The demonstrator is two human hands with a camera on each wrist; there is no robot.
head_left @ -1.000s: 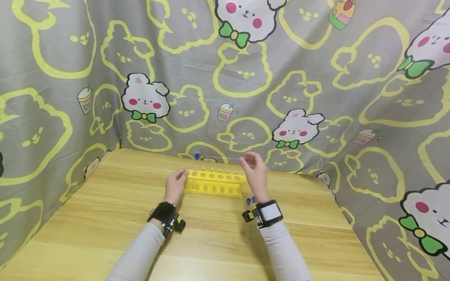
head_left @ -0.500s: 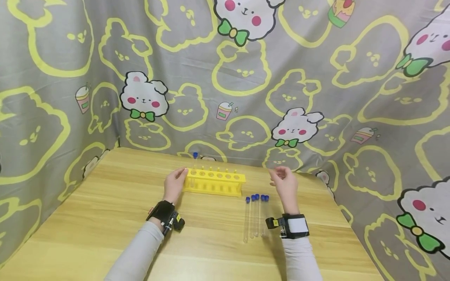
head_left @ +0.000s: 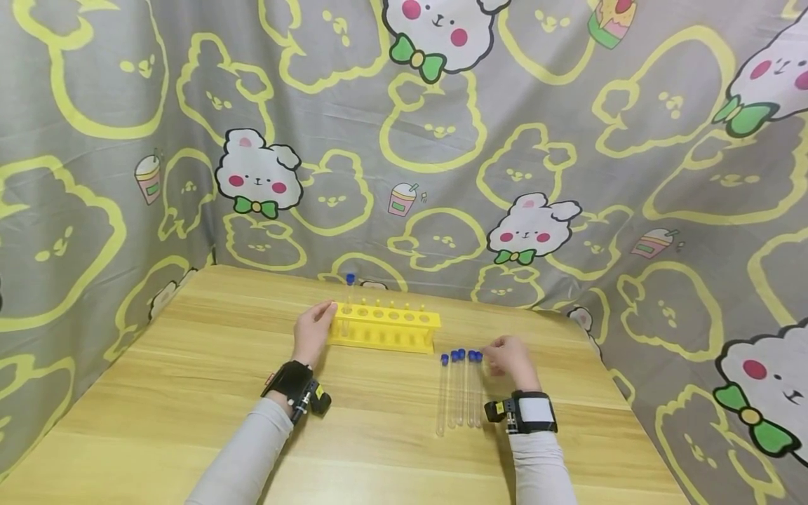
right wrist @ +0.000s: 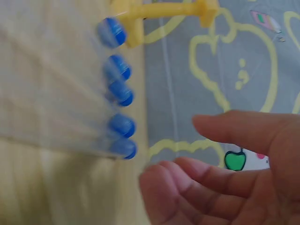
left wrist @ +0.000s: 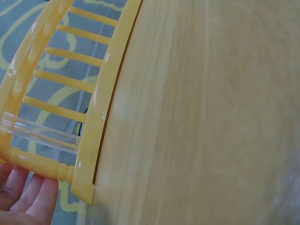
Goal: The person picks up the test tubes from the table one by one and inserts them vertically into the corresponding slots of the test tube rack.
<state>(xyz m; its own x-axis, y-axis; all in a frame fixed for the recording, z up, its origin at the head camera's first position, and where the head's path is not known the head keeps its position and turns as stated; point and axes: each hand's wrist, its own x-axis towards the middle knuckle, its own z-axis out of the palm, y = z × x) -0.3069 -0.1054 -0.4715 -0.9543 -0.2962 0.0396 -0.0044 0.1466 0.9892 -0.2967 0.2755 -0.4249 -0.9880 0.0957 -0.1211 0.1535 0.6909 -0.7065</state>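
Observation:
My left hand (head_left: 312, 332) holds the left end of a yellow test tube rack (head_left: 386, 317). In the left wrist view its fingers (left wrist: 43, 199) lie against the rack's end post, and the thumb is hidden. One clear test tube with a blue cap (head_left: 350, 279) stands upright in the leftmost hole. Several more capped test tubes (head_left: 442, 400) lie side by side on the table, right of the rack. Just right of their blue caps (right wrist: 123, 126) is my right hand (head_left: 513, 359). The right wrist view shows its thumb and fingers apart with nothing between them.
The wooden table (head_left: 366, 435) has its far edge close behind the rack. A grey patterned curtain (head_left: 353, 119) hangs behind the table and along both sides.
My right hand has moved from above the rack's right end to the right, then down beside the lying tubes' caps. The left hand stays at the rack.

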